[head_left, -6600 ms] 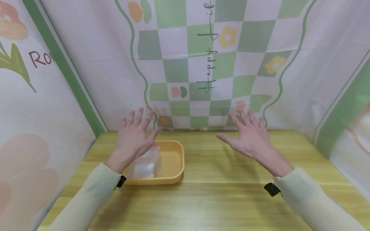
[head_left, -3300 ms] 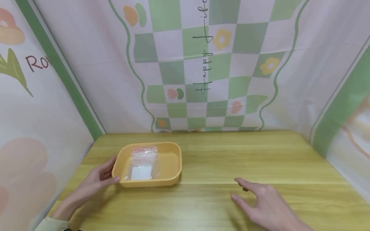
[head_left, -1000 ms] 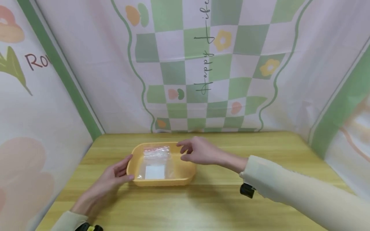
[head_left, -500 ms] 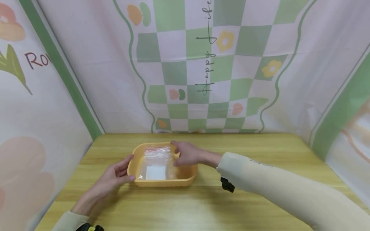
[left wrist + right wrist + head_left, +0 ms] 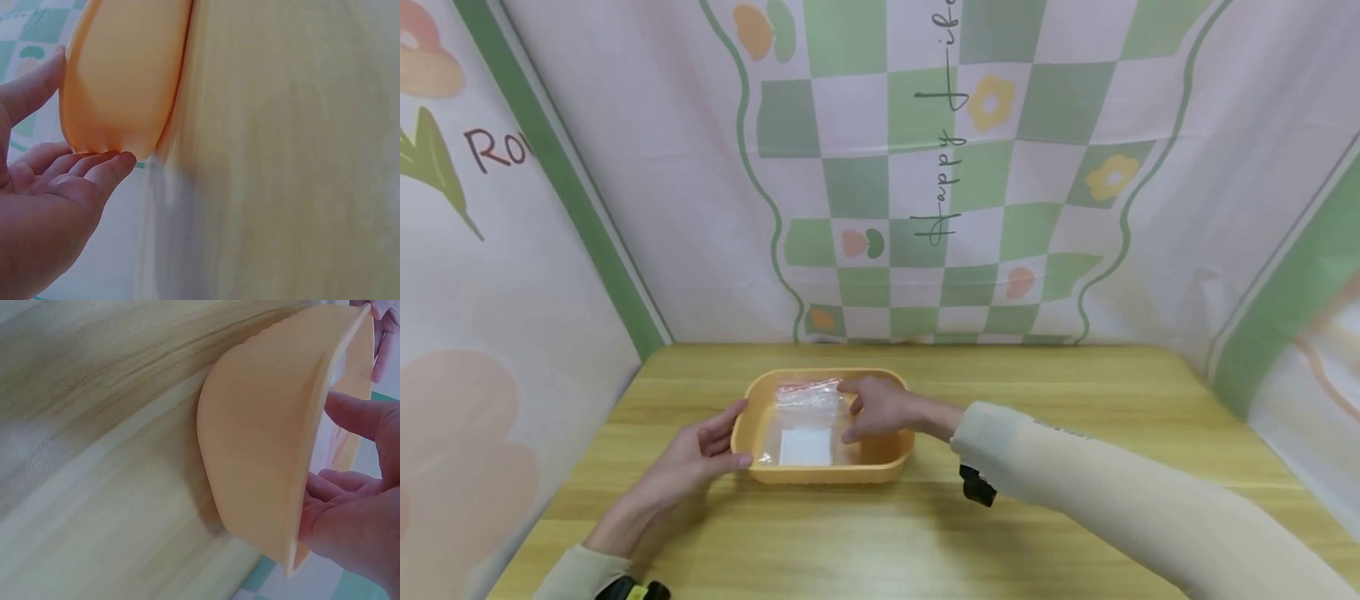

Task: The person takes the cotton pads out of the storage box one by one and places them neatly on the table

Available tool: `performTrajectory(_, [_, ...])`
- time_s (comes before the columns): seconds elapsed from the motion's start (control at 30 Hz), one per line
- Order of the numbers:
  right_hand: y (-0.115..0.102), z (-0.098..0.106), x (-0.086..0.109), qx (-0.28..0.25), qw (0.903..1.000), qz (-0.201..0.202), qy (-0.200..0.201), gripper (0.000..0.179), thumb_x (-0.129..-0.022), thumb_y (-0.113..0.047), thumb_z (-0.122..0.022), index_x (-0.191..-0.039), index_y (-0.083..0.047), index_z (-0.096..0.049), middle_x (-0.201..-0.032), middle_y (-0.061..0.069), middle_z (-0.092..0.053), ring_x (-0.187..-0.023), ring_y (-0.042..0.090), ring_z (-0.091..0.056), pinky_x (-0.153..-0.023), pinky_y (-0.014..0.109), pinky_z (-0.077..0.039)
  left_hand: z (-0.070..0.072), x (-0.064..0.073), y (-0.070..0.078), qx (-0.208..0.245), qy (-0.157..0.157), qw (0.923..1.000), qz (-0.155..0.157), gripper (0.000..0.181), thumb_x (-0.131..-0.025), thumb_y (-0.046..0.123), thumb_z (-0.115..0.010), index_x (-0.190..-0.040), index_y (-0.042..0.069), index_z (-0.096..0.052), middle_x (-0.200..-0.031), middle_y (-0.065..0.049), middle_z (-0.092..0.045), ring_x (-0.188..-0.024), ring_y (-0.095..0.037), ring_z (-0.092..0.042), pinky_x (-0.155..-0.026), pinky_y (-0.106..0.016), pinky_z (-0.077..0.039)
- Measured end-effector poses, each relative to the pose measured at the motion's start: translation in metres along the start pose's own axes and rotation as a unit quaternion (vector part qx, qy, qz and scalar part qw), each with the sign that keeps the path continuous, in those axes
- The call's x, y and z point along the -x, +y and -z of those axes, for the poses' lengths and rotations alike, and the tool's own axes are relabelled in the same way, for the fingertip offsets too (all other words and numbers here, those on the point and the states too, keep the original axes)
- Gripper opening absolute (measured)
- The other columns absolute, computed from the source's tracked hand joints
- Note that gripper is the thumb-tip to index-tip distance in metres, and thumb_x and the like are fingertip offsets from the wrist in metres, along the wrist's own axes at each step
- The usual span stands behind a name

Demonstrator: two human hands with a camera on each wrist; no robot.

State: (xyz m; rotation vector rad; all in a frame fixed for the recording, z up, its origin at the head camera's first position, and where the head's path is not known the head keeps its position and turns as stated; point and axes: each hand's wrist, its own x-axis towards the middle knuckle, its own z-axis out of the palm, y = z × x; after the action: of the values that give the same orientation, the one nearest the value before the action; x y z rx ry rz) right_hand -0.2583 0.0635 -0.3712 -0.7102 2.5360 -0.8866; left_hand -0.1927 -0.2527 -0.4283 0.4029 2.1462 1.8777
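A yellow plastic tray (image 5: 827, 475) stands on the wooden table. Inside it lies a clear zip-lock bag (image 5: 808, 414) with a red strip along its top and a white rectangle (image 5: 805, 447) showing in its lower part. My left hand (image 5: 688, 454) holds the tray's left end, its thumb at the front corner and its fingertips against the wall in the left wrist view. Reaching in over the right end, my right hand (image 5: 883, 408) has forefinger and thumb spread at the bag's right edge. Its other fingers dip behind the tray wall (image 5: 262, 425) in the right wrist view.
The table (image 5: 1037, 517) runs back to a cloth backdrop (image 5: 917, 283) with green and white checks. Printed cloth also hangs along the left and right sides. A black wrist camera (image 5: 977, 485) sits beneath the right sleeve.
Since 3.3 seconds ago the tray has shifted right along with my left hand. My right hand has come from the table's front right into the tray, lately lowering toward the bag's edge.
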Motion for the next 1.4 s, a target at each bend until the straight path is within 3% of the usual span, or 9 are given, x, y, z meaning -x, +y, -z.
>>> performTrajectory(0.3, [-0.003,-0.003,-0.001,-0.012,0.999,0.033,0.028,0.078,-0.08,-0.018,-0.092,-0.149,-0.001,-0.058,-0.113,0.012,-0.078,-0.1,0.021,-0.074,-0.082,0.026,-0.06,0.001,0.0,-0.001,-0.002,-0.004,0.9999,-0.011,0.089,-0.095,0.002,-0.077,-0.163,-0.008,-0.02,-0.169,-0.029,-0.015,-0.148,-0.05,-0.032,-0.105,-0.029,-0.05])
performTrajectory(0.5, [-0.004,-0.007,-0.001,-0.076,0.9954,-0.022,0.054,0.053,-0.082,-0.015,-0.092,-0.129,0.001,-0.072,-0.099,0.007,-0.078,-0.084,0.018,-0.074,-0.074,0.027,-0.061,0.001,-0.001,-0.001,-0.004,0.002,1.0,-0.004,0.089,-0.095,0.004,-0.078,-0.163,-0.006,-0.023,-0.169,-0.028,-0.018,-0.147,-0.05,-0.033,-0.105,-0.029,-0.051])
performTrajectory(0.6, [-0.005,-0.012,-0.001,-0.143,0.9859,-0.058,0.064,0.048,-0.082,-0.007,-0.091,-0.126,0.004,-0.073,-0.095,0.008,-0.077,-0.073,0.021,-0.074,-0.07,0.032,-0.064,0.001,-0.001,-0.001,-0.003,0.002,1.0,-0.001,0.089,-0.095,0.004,-0.078,-0.163,-0.006,-0.023,-0.169,-0.028,-0.018,-0.147,-0.05,-0.034,-0.105,-0.029,-0.052])
performTrajectory(0.73, [-0.007,-0.019,-0.003,-0.2,0.9734,-0.077,0.081,0.045,-0.083,-0.002,-0.089,-0.125,0.005,-0.073,-0.099,0.011,-0.076,-0.073,0.022,-0.075,-0.072,0.036,-0.066,0.001,0.0,-0.001,-0.003,0.002,1.0,-0.004,0.089,-0.094,0.003,-0.079,-0.163,-0.007,-0.023,-0.169,-0.028,-0.018,-0.147,-0.05,-0.033,-0.105,-0.029,-0.051])
performTrajectory(0.97, [-0.01,-0.022,-0.006,-0.175,0.9756,-0.081,0.105,0.031,-0.086,0.009,-0.079,-0.116,0.005,-0.076,-0.083,0.009,-0.073,-0.062,0.022,-0.068,-0.058,0.033,-0.063,0.002,0.0,0.0,-0.008,0.006,0.9999,-0.01,0.089,-0.094,0.003,-0.079,-0.163,-0.007,-0.023,-0.168,-0.029,-0.02,-0.147,-0.05,-0.034,-0.105,-0.028,-0.051])
performTrajectory(1.17, [-0.008,-0.022,-0.007,-0.219,0.9677,-0.077,0.098,0.037,-0.084,0.016,-0.066,-0.119,0.007,-0.074,-0.084,0.012,-0.072,-0.061,0.02,-0.065,-0.055,0.035,-0.063,0.002,0.0,0.0,-0.015,0.002,0.9997,-0.019,0.089,-0.094,0.003,-0.079,-0.162,-0.009,-0.023,-0.167,-0.03,-0.02,-0.147,-0.05,-0.034,-0.105,-0.028,-0.05])
performTrajectory(1.3, [-0.005,-0.021,-0.008,-0.261,0.9591,-0.072,0.084,0.039,-0.087,0.011,-0.076,-0.126,0.009,-0.07,-0.099,0.016,-0.075,-0.069,0.021,-0.072,-0.067,0.04,-0.067,0.002,0.001,0.0,-0.015,-0.002,0.9997,-0.02,0.088,-0.095,0.002,-0.078,-0.162,-0.009,-0.022,-0.167,-0.03,-0.019,-0.147,-0.05,-0.034,-0.105,-0.027,-0.05])
performTrajectory(1.4, [-0.004,-0.022,-0.008,-0.27,0.9589,-0.063,0.057,0.057,-0.085,0.001,-0.086,-0.138,0.006,-0.065,-0.108,0.017,-0.075,-0.071,0.02,-0.073,-0.072,0.042,-0.067,0.002,0.001,0.0,-0.01,-0.002,0.9997,-0.023,0.088,-0.095,0.002,-0.078,-0.162,-0.009,-0.023,-0.167,-0.03,-0.019,-0.147,-0.05,-0.034,-0.106,-0.028,-0.05])
